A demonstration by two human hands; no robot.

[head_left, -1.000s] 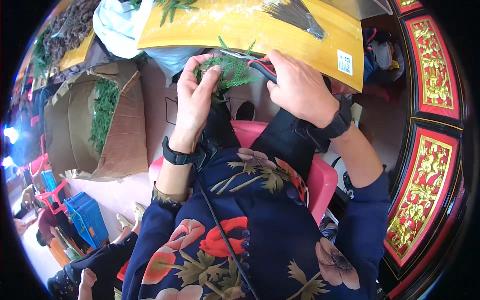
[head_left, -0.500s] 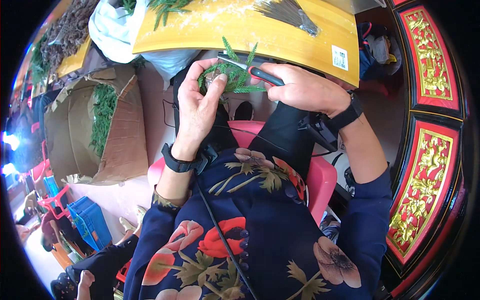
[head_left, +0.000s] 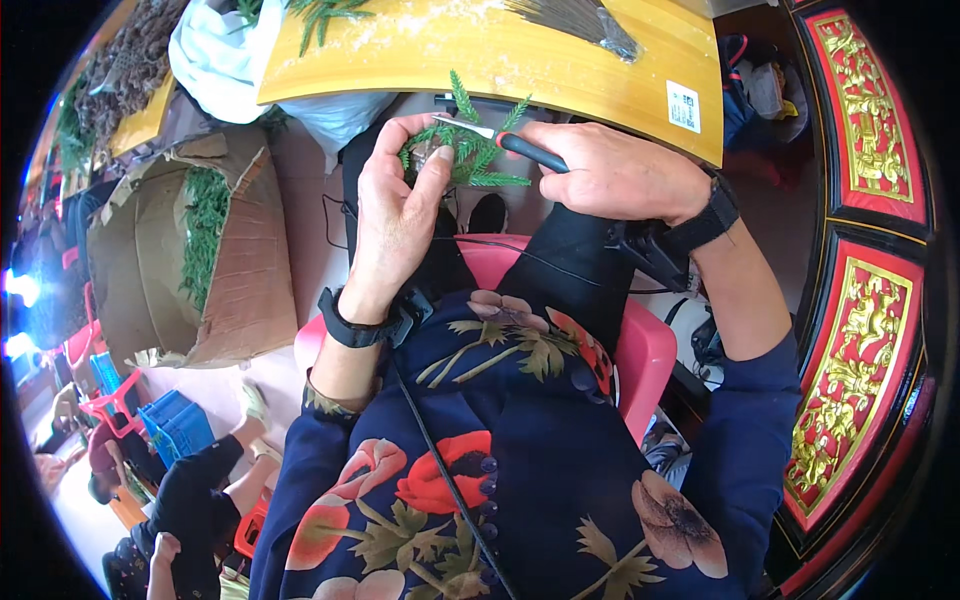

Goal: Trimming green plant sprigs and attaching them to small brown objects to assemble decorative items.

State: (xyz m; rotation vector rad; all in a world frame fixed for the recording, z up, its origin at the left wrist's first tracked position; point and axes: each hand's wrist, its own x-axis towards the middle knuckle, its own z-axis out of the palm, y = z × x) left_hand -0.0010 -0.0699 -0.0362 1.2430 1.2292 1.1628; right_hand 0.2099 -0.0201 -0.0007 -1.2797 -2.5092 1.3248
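Note:
In front of my lap, my left hand [head_left: 398, 200] pinches a small bunch of green needle-leaved sprigs [head_left: 487, 160] between thumb and fingers. The bunch looks partly curled into a ring, with several tips sticking out up and to the right. My right hand [head_left: 625, 175] grips a red-and-black-handled tool [head_left: 535, 152] with a slim metal tip. That tip lies across the top of the sprigs and points left toward my left fingertips. Whether it has one blade or two I cannot tell.
Beyond my hands is a yellow table [head_left: 430, 65] with more green sprigs [head_left: 325, 18] and a bundle of thin brown stems [head_left: 575, 22]. An open cardboard box [head_left: 245, 255] holding greenery stands at left, near white bags [head_left: 215, 60]. People sit lower left beside a blue crate [head_left: 175, 425]. Carved red-and-gold panels [head_left: 855, 360] line the right.
The tool's metal tip has turned to lie flatter across the sprigs, reaching nearer my left fingers. My right forearm has shifted slightly right. At lower left a person has moved.

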